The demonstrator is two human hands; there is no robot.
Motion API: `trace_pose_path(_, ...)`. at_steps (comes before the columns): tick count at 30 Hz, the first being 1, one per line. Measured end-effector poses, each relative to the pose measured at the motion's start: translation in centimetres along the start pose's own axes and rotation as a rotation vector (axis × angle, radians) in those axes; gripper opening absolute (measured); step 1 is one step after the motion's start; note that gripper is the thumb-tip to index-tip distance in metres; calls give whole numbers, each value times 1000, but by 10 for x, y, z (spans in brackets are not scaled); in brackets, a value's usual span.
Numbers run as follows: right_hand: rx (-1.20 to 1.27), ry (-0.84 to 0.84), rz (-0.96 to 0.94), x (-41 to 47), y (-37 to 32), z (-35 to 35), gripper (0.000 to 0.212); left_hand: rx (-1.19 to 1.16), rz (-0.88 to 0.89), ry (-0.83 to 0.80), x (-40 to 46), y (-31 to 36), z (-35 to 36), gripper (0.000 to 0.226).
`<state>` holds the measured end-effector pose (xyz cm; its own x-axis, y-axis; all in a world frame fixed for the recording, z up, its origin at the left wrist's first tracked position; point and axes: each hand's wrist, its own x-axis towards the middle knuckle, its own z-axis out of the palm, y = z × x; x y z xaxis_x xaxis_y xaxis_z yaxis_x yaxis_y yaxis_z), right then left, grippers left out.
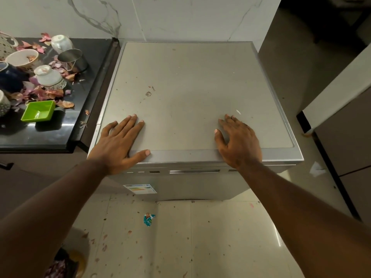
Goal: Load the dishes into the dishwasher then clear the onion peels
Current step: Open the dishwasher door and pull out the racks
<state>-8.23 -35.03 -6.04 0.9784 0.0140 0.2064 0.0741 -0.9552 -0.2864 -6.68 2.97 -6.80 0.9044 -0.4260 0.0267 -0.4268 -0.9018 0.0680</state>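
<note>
Grey and scuffed, the dishwasher (192, 93) top takes both palms: the left hand (120, 143) and right hand (239, 141) lie flat near its front edge, fingers spread, holding nothing (its door below them is closed). Off beyond the left hand, on the black counter (50, 135), cups (50, 77) and a green dish (38, 110) sit among pink onion peels (52, 93).

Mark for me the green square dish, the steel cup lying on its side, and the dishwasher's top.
green square dish (38, 110), head view, on its inner floor.
steel cup (77, 60), head view, on its side wall.
dishwasher (190, 93), head view, on the bare top panel beyond the hands.
</note>
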Motion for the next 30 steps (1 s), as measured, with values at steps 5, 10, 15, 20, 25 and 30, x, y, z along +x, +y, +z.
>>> trace_pose_path(5,-9,8,11,-1,-1,-1,54,-67,-21,13,1,1,-2,95)
trace_pose_path(10,-29,3,12,-2,-4,-3,53,-134,-38,41,1,-3,-1,86)
trace_pose_path(15,-24,16,-5,-2,-1,0,52,-167,-52,60,1,-3,-2,82)
trace_pose_path(20,-12,14,-5,-1,-1,0,52,-175,-52,65,0,-2,-4,81)
trace_pose_path(25,-5,19,-8,-2,-1,1,53,-169,-52,60,0,-1,-4,81)
trace_pose_path(30,-11,20,-1,-2,0,1,53,-161,-49,70,1,-1,-4,81)
